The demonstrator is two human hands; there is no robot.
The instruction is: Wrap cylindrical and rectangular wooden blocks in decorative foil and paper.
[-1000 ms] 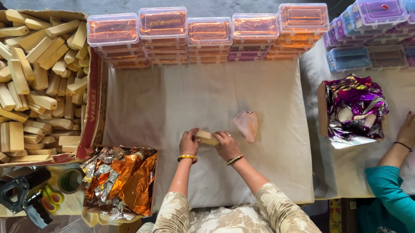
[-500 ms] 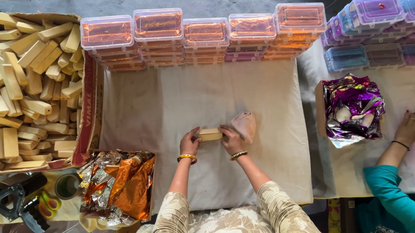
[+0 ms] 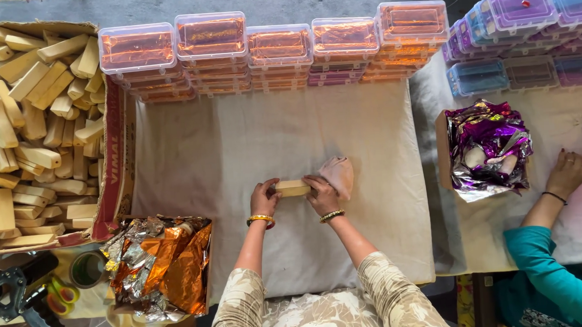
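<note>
The left hand (image 3: 264, 198) and right hand (image 3: 321, 194) each close on an end of one pale wooden block (image 3: 293, 188), held flat on the cloth-covered table (image 3: 237, 140). A pinkish cloth (image 3: 338, 174) lies tucked against the right hand, perhaps gripped by it; the view is too small to tell. Outward, a box of orange foil (image 3: 163, 263) sits near the left elbow, and a carton heaped with blocks (image 3: 30, 131) remains full. Stacked lidded boxes (image 3: 278, 51) line the far edge, so much appears packed, with plenty left.
</note>
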